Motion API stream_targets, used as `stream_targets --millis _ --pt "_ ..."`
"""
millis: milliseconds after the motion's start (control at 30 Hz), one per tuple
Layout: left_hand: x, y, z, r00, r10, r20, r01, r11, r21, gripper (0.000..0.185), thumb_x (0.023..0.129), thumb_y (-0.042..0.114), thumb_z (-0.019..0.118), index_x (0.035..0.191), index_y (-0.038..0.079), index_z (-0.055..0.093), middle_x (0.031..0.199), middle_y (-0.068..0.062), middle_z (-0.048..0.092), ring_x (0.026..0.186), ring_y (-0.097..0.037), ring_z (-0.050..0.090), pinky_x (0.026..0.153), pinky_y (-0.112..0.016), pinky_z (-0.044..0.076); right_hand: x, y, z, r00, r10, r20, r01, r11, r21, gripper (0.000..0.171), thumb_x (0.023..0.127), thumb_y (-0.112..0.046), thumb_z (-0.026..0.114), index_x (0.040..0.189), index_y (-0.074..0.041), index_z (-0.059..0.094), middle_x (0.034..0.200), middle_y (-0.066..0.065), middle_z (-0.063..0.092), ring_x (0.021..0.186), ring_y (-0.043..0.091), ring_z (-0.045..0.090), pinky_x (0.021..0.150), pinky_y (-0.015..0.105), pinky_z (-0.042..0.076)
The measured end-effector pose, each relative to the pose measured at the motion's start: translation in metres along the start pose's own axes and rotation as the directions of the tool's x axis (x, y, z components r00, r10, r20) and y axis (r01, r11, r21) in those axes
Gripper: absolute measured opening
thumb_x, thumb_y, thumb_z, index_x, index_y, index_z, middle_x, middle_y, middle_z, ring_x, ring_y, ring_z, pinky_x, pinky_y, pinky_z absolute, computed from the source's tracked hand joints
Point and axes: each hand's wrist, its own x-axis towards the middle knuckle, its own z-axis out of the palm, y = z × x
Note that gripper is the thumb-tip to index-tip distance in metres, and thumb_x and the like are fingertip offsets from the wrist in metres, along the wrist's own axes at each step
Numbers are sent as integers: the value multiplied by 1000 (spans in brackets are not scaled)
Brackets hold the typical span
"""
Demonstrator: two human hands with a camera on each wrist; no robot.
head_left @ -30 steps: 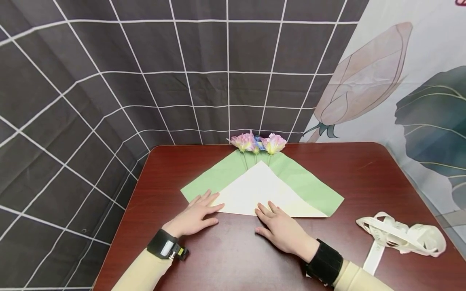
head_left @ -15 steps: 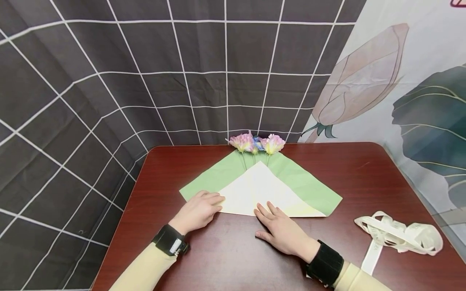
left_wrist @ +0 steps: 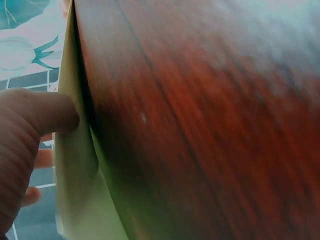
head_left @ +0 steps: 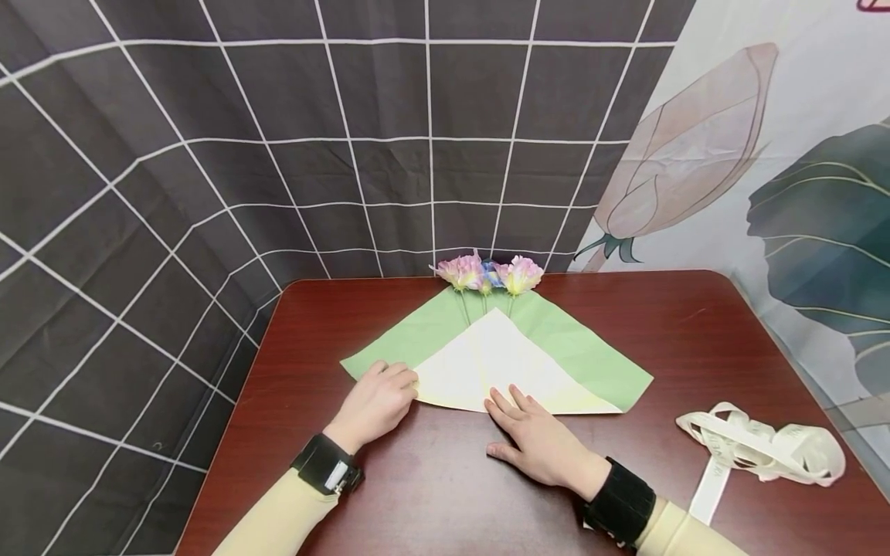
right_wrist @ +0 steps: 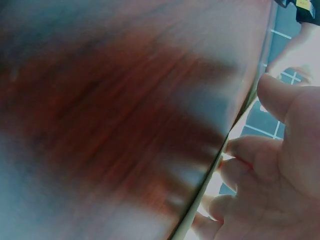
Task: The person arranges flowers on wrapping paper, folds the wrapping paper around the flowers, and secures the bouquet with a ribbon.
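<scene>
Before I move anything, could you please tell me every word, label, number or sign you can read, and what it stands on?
Nothing can be read for certain.
Ribbon: faint printed letters, too small to read.
Left wristband: white label and yellow label; any text too small to read.
Floral cloth: red mark, cut off by the frame, unreadable.

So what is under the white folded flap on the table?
Stems from the flowers run down over the green paper and disappear beneath the white flap. Their lower ends, and anything else under it, are covered and cannot be seen.
</scene>
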Motion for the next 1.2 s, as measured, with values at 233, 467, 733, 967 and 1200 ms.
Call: stream_targets --millis 233,467,733,967,1200 --pt "6 3 -8 989 -44 -140 44 999 -9 14 81 12 62 84 20 73 103 -1 60 98 -23 54 83 -42 40 -2 1 0 1000 14 25 -14 1000 9 70 91 -53 53 146 -12 38 153 7 32 141 37 23 110 52 26" --pt "19 18 -1 837 -444 -320 367 889 -274 61 64 22 81 123 24 64 148 -16 34 138 -37 26 102 -61 17 -2 2 2 999 17 31 -18 1000 15 71 90 -54 53 146 -13 38 153 6 31 141 37 23 111 52 25" --pt "42 45 5 490 -838 -241 559 514 -651 139 53 35 93 152 10 -2 156 -12 -20 143 -34 -16 108 -63 -6 -3 5 3 1000 6 31 -7 1000 15 72 90 -56 53 147 -14 37 153 6 30 141 37 22 111 52 24" --pt "57 69 12 441 -878 187 453 38 -891 125 76 39 79 149 26 -22 159 -2 -9 146 -23 7 113 -46 21 -4 5 2 1000 7 23 -8 1000 24 73 90 -56 54 147 -14 36 153 6 30 142 36 21 111 52 23" --pt "60 92 13 555 -674 487 371 -324 -870 59 99 33 46 147 4 30 152 -11 30 137 -24 33 112 -42 27 -6 5 0 997 -7 81 6 1000 22 80 89 -57 53 150 -12 27 157 6 21 144 35 13 112 54 19"
